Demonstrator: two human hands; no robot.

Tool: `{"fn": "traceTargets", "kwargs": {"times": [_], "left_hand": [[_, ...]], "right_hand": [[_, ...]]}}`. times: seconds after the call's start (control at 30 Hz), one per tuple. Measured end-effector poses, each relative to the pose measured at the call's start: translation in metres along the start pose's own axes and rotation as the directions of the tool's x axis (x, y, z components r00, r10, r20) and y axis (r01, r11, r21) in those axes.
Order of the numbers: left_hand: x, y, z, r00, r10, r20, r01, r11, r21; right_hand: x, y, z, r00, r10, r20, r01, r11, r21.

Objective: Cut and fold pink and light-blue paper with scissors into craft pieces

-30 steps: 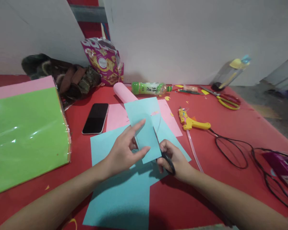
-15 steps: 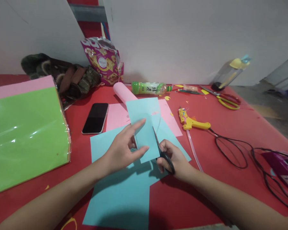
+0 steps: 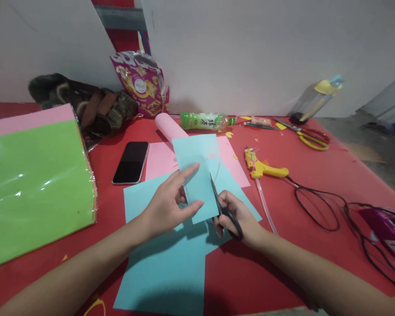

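My left hand (image 3: 171,199) holds a light blue sheet of paper (image 3: 197,153) raised above the table, its thumb and index finger lying over the front and the other fingers behind. My right hand (image 3: 238,217) grips black-handled scissors (image 3: 228,217) at the sheet's right edge. The blades point up and away, cutting along a curved line in the paper. Below lie larger light blue sheets (image 3: 161,281), and beyond them a pink sheet (image 3: 159,162) with a rolled pink paper (image 3: 171,127).
A phone (image 3: 131,162) and packed coloured paper (image 3: 39,184) lie left. Right are a yellow glue gun (image 3: 263,169) with a looping cord, red-and-yellow-handled scissors (image 3: 312,138) and a purple box (image 3: 388,232). A green bottle (image 3: 204,120) and snack bag (image 3: 141,83) are at the back.
The scissors' handles have shifted slightly to the right in my right hand. My left hand and the raised blue sheet stay almost still.
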State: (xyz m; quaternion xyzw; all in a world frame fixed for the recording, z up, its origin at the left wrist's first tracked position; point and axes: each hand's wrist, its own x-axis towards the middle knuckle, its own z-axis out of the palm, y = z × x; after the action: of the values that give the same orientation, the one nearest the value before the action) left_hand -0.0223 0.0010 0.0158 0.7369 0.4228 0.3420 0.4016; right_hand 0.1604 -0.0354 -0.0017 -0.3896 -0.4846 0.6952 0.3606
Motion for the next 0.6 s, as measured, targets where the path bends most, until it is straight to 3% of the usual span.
{"fn": "traceTargets", "kwargs": {"times": [0.13,0.6], "left_hand": [[-0.0003,0.0015,0.0000,1.000,0.001,0.024,0.000,1.000,-0.005],[-0.0026,0.0046,0.0020,0.990,0.039,0.133,-0.046,0.998,0.053]], "right_hand": [[0.0001,-0.0005,-0.0017,0.999,-0.013,0.037,0.014,1.000,-0.008],[-0.0003,-0.0044,-0.0015,1.000,0.006,-0.003,-0.006,1.000,-0.004]]}}
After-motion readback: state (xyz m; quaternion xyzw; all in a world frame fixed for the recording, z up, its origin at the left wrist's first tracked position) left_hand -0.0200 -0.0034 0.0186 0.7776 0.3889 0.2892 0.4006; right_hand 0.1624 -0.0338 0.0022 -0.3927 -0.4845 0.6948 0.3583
